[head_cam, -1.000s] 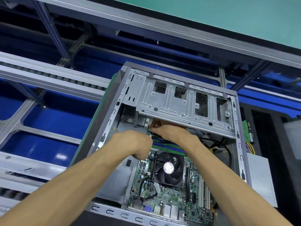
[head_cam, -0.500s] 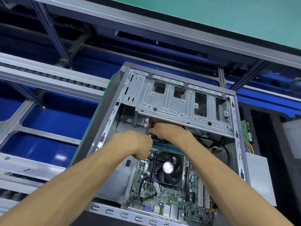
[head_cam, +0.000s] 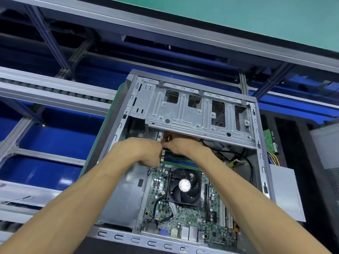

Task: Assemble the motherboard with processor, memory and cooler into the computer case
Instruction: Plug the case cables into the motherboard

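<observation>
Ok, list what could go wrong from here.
1. Both hands, left and right, work under the drive cage; its metal edge could scrape knuckles.
2. The fingertips are hidden, so a connector could seat crooked unseen.
3. The black cable lies loose beside the cooler fan and might snag its blades.

Both forearms reach up from the lower corners, converging at centre frame.
Left hand (head_cam: 142,151) curled knuckles-up; right hand (head_cam: 180,146) fingers bent, tips hidden; hands nearly touching.
</observation>
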{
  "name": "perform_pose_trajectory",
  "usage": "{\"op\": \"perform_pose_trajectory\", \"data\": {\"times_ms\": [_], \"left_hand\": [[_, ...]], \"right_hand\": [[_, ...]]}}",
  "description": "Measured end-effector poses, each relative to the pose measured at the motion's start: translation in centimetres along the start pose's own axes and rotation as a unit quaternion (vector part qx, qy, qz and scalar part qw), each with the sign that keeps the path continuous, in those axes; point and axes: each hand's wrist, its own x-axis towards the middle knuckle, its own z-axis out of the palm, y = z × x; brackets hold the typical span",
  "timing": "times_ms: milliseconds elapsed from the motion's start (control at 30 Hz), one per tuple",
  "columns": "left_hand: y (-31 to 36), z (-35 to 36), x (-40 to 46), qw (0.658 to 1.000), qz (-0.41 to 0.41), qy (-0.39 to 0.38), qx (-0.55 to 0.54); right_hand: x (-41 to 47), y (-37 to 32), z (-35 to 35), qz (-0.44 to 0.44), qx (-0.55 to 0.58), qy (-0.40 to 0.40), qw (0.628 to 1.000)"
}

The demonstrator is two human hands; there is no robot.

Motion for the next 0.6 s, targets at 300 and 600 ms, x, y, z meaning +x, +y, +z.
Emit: {"op": "perform_pose_trajectory", "data": {"times_ms": [300, 600], "left_hand": [[-0.5, 0.1, 0.8, 0.993, -0.014, 0.095, -0.068], [-0.1, 0.8, 3.0, 0.974, -0.064, 0.202, -0.080]], "right_hand": [[-2.5, 2.7, 1.4, -0.032, 0.016, 0.118, 0.992], [-6.3, 5.1, 0.8, -0.051, -0.048, 0.227, 0.971]]}}
